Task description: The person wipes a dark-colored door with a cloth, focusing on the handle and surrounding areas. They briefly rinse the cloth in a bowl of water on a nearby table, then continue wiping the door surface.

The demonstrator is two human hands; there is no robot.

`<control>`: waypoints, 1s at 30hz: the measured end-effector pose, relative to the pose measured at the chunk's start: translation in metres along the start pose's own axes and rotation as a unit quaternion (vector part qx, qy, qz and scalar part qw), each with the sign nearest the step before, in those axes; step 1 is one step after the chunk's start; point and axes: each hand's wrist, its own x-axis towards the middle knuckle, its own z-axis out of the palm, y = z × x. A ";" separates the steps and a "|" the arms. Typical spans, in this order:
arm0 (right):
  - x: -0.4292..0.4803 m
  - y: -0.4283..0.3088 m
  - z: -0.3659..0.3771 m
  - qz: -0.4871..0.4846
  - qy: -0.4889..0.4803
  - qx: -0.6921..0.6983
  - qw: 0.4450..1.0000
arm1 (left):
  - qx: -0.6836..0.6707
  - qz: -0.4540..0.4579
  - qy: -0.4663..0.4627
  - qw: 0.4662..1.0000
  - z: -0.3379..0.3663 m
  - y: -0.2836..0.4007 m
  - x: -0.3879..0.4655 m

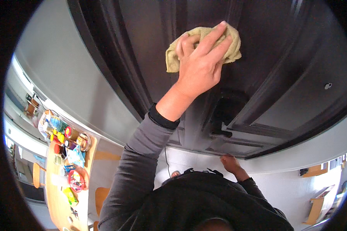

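Observation:
My left hand [201,62] presses a yellow-green cleaning cloth [173,59] flat against the dark panelled door [266,43]. Its fingers are spread over the bunched fabric, with the back of the hand towards me. Below that hand, the door carries a black handle and lock plate [227,111]. My right hand [230,164] hangs low on the right, near the door's bottom edge, its fingers curled. Whether anything is inside those fingers cannot be made out.
On the left stands a wooden table [55,208] crowded with jars, packets and a red bowl [76,180]. Wooden chairs [101,199] are beside it. A thin cable [166,161] lies on the pale floor [263,184]. Wooden furniture [315,209] is at the far right.

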 end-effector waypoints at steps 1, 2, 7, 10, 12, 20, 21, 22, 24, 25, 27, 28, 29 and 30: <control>0.000 0.004 0.001 0.009 -0.044 -0.037 0.998 | -0.007 0.013 0.004 1.000 0.003 0.003 -0.004; -0.004 0.008 0.001 -0.003 -0.079 -0.070 0.994 | 0.004 0.007 -0.002 1.000 0.005 0.007 -0.013; -0.022 0.040 0.006 0.043 -0.079 -0.110 0.990 | 0.052 0.097 -0.039 0.993 0.001 0.009 -0.044; -0.043 0.063 0.002 0.008 -0.045 -0.131 0.990 | 0.074 0.082 -0.060 0.992 -0.003 0.004 -0.014; -0.051 0.075 -0.001 0.002 -0.054 -0.173 0.983 | 0.105 0.063 -0.071 0.990 -0.010 0.007 0.021; -0.056 0.113 -0.017 0.036 -0.024 -0.065 0.997 | 0.156 0.104 0.083 0.979 -0.018 0.031 0.161; -0.055 0.118 -0.020 0.077 -0.057 -0.058 0.994 | 0.153 0.101 0.081 0.980 -0.013 0.036 0.164; -0.055 0.121 -0.023 0.043 -0.048 -0.054 0.997 | 0.169 0.101 0.078 0.977 -0.009 0.042 0.161; -0.056 0.126 -0.033 -0.002 -0.017 -0.037 0.999 | 0.172 0.084 0.023 0.981 0.002 0.056 0.139; -0.058 0.126 -0.041 0.014 -0.016 -0.034 0.999 | 0.164 0.079 -0.011 0.983 0.008 0.066 0.120; -0.052 0.124 -0.063 0.043 -0.046 -0.073 0.995 | 0.144 0.083 -0.021 0.986 0.018 0.075 0.088; -0.053 0.119 -0.076 0.025 0.028 -0.053 0.998 | 0.144 0.071 -0.046 0.986 0.020 0.078 0.073; -0.047 0.113 -0.092 0.025 0.081 -0.044 0.995 | 0.150 0.060 -0.070 0.984 0.019 0.081 0.060; -0.041 0.106 -0.111 0.020 0.111 -0.022 0.993 | 0.160 0.050 -0.094 0.981 0.020 0.086 0.046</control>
